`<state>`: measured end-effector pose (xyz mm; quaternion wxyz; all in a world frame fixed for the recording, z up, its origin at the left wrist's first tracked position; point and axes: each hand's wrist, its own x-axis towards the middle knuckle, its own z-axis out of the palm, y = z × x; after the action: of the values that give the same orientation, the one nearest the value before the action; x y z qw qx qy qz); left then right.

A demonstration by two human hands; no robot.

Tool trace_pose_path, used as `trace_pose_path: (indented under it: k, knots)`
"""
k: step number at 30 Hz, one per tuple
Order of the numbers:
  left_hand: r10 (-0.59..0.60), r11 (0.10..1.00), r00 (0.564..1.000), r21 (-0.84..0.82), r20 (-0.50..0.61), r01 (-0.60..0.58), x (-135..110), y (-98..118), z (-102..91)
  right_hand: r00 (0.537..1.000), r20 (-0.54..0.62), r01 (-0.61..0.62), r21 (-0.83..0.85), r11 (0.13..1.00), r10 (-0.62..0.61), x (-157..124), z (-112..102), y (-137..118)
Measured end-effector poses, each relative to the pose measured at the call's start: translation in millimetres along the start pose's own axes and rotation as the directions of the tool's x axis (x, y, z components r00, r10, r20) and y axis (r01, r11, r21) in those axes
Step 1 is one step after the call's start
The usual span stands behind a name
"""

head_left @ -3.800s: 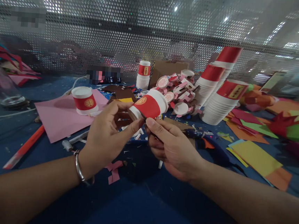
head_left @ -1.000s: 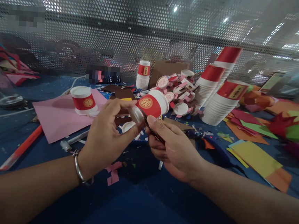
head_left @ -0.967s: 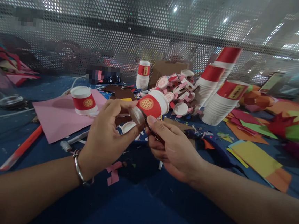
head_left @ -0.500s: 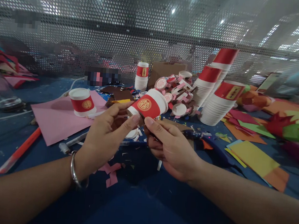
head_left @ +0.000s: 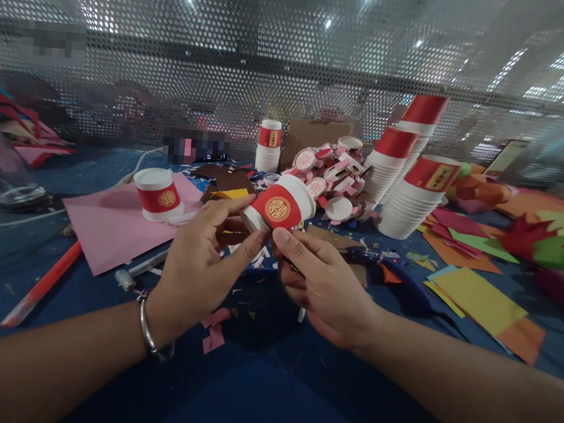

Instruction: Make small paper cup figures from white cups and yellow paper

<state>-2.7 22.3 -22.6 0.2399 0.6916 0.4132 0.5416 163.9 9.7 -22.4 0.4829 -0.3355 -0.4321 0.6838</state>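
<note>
A red and white paper cup [head_left: 278,206] with a gold round emblem is held tilted above the table, its rim up and to the right. My left hand [head_left: 203,264] grips it near the base, thumb below and fingers behind. Close to the cup's lower edge, my right hand [head_left: 322,284] is closed, with thumb and forefinger pinched together. Something dark shows under the right thumb, but its shape is mostly hidden by the fingers. A second, shorter red and white cup [head_left: 157,195] stands on a pink paper sheet [head_left: 105,249] to the left.
Tall stacks of paper cups [head_left: 403,206] rise at the right, beside a heap of cut cup pieces [head_left: 332,170]. A dark blue glue gun [head_left: 406,288] lies right of my hands. Coloured paper [head_left: 476,298] and a red marker-like stick [head_left: 43,283] lie on the blue table [head_left: 257,380].
The cup has turned slightly in my hands, so its gold emblem sits a little further right and lower. Both hands keep nearly the same place. The view has shifted a little.
</note>
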Motion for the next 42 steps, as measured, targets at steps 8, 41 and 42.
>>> trace_pose_path:
  k: [8,41,42]
  knots:
    - [0.036,0.996,0.999,0.076,0.036,-0.039,-3.2,-6.4,-3.5,1.0,-0.001,-0.001,-0.019,1.0,0.001,-1.3,0.9,-0.4]
    - [0.096,0.982,0.992,0.155,0.086,-0.109,-3.1,-7.0,-3.8,0.999,0.002,0.038,-0.026,0.999,-0.038,0.6,0.2,3.6]
    - [0.095,0.983,0.992,0.15,0.082,-0.107,-3.0,-5.9,-3.7,0.999,0.006,0.042,-0.03,0.999,-0.042,0.3,0.5,3.1]
